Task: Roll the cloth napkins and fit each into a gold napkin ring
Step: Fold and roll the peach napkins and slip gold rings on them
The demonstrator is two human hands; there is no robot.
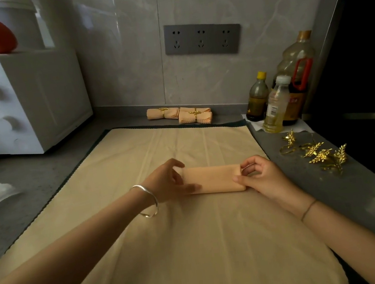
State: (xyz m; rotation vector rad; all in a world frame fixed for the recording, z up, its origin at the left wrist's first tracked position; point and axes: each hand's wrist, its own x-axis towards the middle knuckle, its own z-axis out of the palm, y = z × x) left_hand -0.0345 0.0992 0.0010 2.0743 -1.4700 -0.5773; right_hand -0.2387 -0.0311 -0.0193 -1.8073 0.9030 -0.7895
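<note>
Peach napkin (212,179), rolled into a short tube, lies at the middle of the beige cloth (194,247) spread on the counter (335,197). The left hand (170,182) curls its fingers round one end and the right hand (259,176) pinches the other, so rolling looks nearly done. Next, one hand should probably keep the roll tight while the other fetches one of the gold rings (320,154) just off the cloth's right edge. Two ringed rolls (179,115) lie beyond its far edge.

Reach in from both lower corners to centre frame; grip napkin (212,179) ends with left hand (167,182) and right hand (260,175), fingers curled.
</note>
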